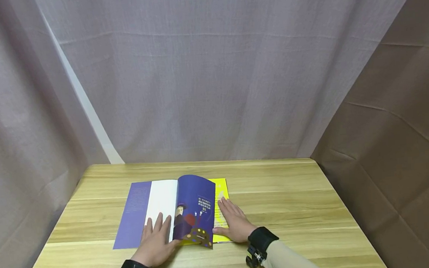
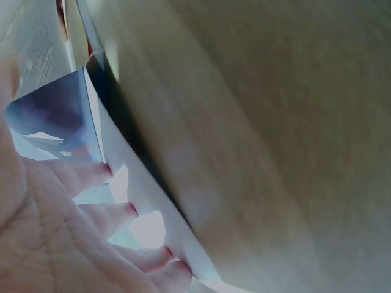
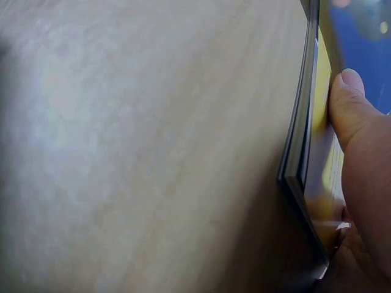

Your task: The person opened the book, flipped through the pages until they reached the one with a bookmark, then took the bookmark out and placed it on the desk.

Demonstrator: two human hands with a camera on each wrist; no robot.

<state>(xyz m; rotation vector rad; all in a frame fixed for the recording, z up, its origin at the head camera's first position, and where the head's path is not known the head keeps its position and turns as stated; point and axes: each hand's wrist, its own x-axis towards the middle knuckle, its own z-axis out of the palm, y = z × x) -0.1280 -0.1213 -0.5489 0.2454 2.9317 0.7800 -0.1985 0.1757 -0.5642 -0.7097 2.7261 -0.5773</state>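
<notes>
An open book lies on the wooden table in the head view. Its left side shows a pale purple flap [image 1: 132, 216] beside a white page [image 1: 163, 195]. Between the hands a dark purple illustrated page [image 1: 193, 193] bows upward, overlapping a bright yellow page [image 1: 221, 186]. My left hand [image 1: 155, 243] rests on the white page with fingers spread, its thumb at the purple page's lower edge. Fingers straight, my right hand [image 1: 236, 224] lies on the yellow page. In the right wrist view, the right thumb [image 3: 355, 113] touches the purple page's edge.
The table [image 1: 278, 196] has light wood grain and stretches around the book. Grey curtains [image 1: 210, 76] hang behind it, and a brown cloth [image 1: 398, 137] hangs along the right side. Black bands [image 1: 263, 239] circle both wrists.
</notes>
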